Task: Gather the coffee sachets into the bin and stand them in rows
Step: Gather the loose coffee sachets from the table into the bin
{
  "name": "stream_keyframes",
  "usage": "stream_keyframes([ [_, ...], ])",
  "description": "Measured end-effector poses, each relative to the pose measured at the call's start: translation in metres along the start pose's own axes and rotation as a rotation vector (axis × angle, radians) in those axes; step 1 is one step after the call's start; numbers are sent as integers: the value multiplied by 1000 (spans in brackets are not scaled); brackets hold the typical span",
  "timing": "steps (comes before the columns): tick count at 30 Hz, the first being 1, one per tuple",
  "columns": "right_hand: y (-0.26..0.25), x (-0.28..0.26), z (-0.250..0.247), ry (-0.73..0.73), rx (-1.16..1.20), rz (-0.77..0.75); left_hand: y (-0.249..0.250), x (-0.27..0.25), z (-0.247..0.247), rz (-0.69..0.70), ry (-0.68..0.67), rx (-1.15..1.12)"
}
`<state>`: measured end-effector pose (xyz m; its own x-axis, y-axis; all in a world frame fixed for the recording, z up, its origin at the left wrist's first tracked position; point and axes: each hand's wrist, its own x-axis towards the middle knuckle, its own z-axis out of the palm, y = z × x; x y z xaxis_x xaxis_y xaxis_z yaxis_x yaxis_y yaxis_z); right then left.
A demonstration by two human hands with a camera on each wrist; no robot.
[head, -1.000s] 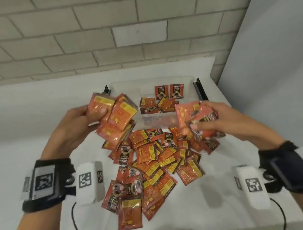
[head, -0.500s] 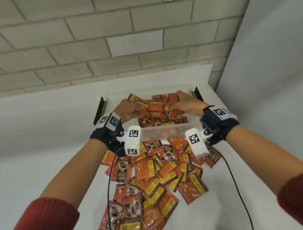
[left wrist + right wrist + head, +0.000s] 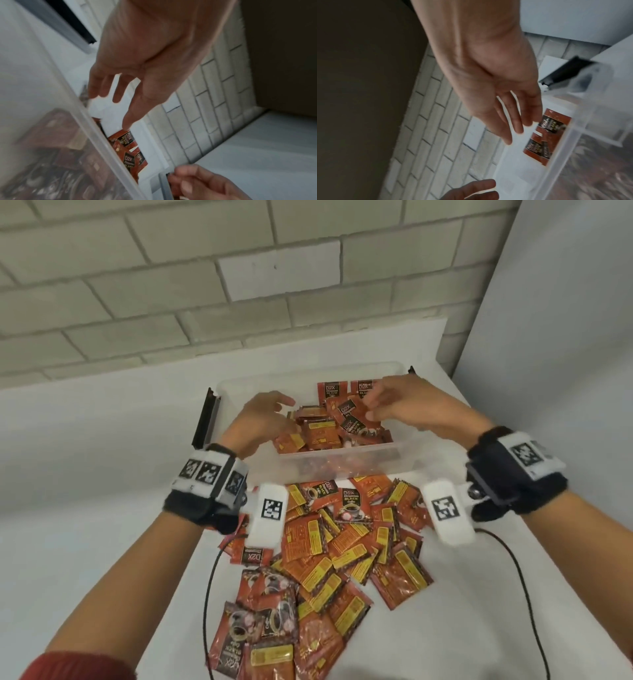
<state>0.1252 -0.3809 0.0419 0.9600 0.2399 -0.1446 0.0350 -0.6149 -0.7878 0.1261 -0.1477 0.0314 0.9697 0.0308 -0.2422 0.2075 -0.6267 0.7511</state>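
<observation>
Coffee sachets (image 3: 322, 556) mostly lie heaped on the white table (image 3: 85, 508) just in front of the clear bin (image 3: 329, 463), with a looser jumble already inside it and two standing against its far wall. Over the bin's left side the left hand (image 3: 260, 419) hovers with fingers spread and empty; to the right, the right hand (image 3: 407, 409) has relaxed fingers touching the jumbled packets. Judging by this, the step is sorting: best to square a few packets together, then stand them against the upright pair.
</observation>
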Motion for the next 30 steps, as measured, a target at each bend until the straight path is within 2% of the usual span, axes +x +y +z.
stream_keyframes([
  [3, 3, -43, -6, -98, 10, -12, -3, -42, -8, 108, -72, -11],
  [5, 17, -66, -2, -209, -53, 39, -11, -68, -7, 113, -187, 17],
  [7, 38, -77, 9, -223, -147, 106, -28, -84, -1, 101, -236, 69],
  [12, 84, -73, 46, -166, -448, 290, -73, -80, 30, 83, -163, 359],
  [16, 98, -68, 61, -97, -543, 305, -86, -73, 48, -33, -97, 440],
  [20, 96, -66, 57, -41, -444, 295, -87, -69, 49, -99, -49, 400],
  [25, 88, -73, 41, -10, -11, 271, -88, -73, 35, -120, -26, 296],
  [28, 82, -78, 30, 31, 138, 271, -86, -80, 22, -138, -69, 107],
  [30, 78, -83, 25, -47, 218, 256, -87, -82, 17, -177, -142, 22],
])
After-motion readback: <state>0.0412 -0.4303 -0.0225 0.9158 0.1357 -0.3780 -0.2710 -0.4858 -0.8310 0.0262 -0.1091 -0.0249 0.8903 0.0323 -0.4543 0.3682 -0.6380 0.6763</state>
